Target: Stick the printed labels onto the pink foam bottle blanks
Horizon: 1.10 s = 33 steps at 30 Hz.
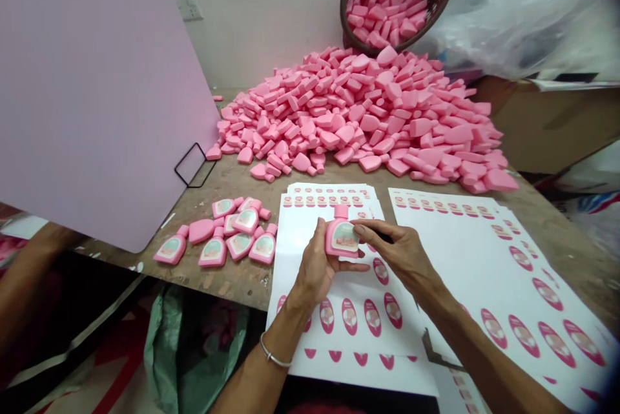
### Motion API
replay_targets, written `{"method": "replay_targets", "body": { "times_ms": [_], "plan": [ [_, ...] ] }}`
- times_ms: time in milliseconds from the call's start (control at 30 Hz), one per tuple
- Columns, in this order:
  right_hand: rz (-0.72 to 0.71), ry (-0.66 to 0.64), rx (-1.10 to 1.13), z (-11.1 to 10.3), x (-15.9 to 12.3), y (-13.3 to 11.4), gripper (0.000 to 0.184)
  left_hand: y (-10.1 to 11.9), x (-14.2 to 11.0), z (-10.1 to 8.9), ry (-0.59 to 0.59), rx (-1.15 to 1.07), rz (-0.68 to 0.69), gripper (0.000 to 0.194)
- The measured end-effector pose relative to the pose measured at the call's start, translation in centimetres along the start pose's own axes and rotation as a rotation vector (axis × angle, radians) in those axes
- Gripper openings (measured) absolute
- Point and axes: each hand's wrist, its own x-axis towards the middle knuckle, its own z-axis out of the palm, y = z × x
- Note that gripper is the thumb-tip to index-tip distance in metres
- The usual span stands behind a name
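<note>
My left hand (pixel 314 265) holds a small pink bottle-shaped piece (pixel 341 236) upright, with a round-topped label on its face. The fingertips of my right hand (pixel 400 252) press against that label's right edge, and something dark shows under those fingers. Both hands sit above a white sheet of pink oval stickers (pixel 353 317). A second sheet (pixel 513 278) lies to the right. Left of my hands, a small group of labelled pink pieces (pixel 227 233) lies on the wooden table (pixel 242 278). Behind them rises a large heap of unlabelled pink pieces (pixel 353 117).
A tipped brown plastic basket (pixel 392 0) holds more pink pieces above the heap. A lilac board (pixel 97 91) leans on a black wire stand (pixel 194 165) at left. Another person's forearm (pixel 33 265) reaches in at far left. A green sack (pixel 194 356) lies below the table edge.
</note>
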Motion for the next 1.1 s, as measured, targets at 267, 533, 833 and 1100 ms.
{"method": "replay_targets", "body": {
  "times_ms": [267,533,833,1100],
  "plan": [
    [-0.002,0.018,-0.005,0.1,0.4,1.0,0.034,0.0,0.3,0.1,0.026,-0.016,-0.015,0.052],
    [0.005,0.038,0.002,0.1,0.3,1.0,0.032,0.2,0.3,0.3,-0.032,-0.028,-0.016,0.047],
    [-0.220,0.050,-0.288,-0.4,0.2,1.0,0.034,0.1,-0.4,0.3,-0.166,0.090,0.086,0.030],
    [-0.321,0.138,-0.552,-1.8,1.1,0.2,0.062,0.4,-0.8,0.5,-0.240,0.060,0.038,0.025]
  ]
}}
